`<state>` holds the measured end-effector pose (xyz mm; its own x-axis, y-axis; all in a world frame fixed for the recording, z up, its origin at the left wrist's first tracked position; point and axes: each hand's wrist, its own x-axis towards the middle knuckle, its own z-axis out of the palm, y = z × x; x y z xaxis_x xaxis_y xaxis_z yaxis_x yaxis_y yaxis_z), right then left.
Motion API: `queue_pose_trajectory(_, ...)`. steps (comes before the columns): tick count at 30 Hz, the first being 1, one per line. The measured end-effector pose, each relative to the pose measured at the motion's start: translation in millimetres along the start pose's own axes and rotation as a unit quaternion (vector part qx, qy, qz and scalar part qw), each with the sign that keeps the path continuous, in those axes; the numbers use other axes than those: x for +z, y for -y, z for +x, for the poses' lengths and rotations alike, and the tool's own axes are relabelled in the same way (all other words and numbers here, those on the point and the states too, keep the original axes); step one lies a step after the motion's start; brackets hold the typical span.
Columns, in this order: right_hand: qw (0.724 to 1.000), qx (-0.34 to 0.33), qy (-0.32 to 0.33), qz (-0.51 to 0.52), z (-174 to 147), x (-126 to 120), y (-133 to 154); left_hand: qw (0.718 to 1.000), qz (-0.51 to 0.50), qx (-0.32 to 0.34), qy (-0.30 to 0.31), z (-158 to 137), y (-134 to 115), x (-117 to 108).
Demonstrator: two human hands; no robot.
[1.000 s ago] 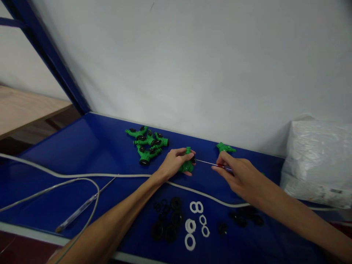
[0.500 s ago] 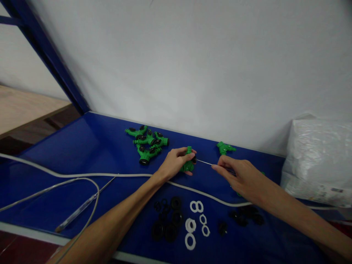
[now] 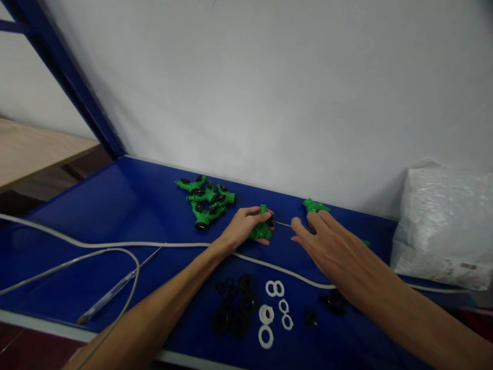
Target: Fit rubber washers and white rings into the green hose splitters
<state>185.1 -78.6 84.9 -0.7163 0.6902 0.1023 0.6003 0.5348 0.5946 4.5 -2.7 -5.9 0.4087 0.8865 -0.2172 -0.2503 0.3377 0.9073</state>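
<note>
My left hand (image 3: 246, 224) is closed around a green hose splitter (image 3: 262, 232), its stem pointing up between thumb and fingers. A small black part (image 3: 270, 222) sits on the splitter's right side. From there a thin metal shaft (image 3: 283, 223) runs nearly level to my right hand (image 3: 318, 234), which grips what looks like a screwdriver; the handle is hidden in the palm. The shaft's tip meets the black part. Just behind my right hand lies another green splitter (image 3: 314, 206).
Several green splitters with black valves (image 3: 206, 198) lie left of my hands. Nearer are black rings (image 3: 239, 306), white rings (image 3: 266, 313) and small black parts (image 3: 334, 303). A pale cable (image 3: 154, 245) crosses the blue table; a clear-handled tool (image 3: 111, 294) lies left, a plastic-wrapped bundle (image 3: 447, 226) right.
My right hand has turned over, its back now facing up, and shifted slightly left along the shaft. My left hand and the splitter have barely moved.
</note>
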Motion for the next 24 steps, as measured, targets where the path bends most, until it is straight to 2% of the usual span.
queue_pose_trajectory(6, 0.998, -0.035, -0.049, -0.006, 3.5, -8.3, -5.9, 1.000, 0.001, -0.008, 0.008, -0.2, -0.7, -1.0)
queue_pose_trajectory(12, 0.999, -0.030, -0.025, 0.027, -2.0, 6.5, -7.5, 1.000, 0.006, 0.007, 0.009, -2.3, -0.6, -0.4)
queue_pose_trajectory(19, 0.991, 0.046, -0.014, 0.126, -6.3, 17.7, -8.2, 1.000, 0.012, 0.009, 0.006, -1.0, 0.4, -0.4)
queue_pose_trajectory(24, 0.959, 0.138, 0.022, 0.248, -6.4, 26.0, -11.7, 1.000, 0.015, 0.012, 0.004, -0.9, 1.1, -0.4)
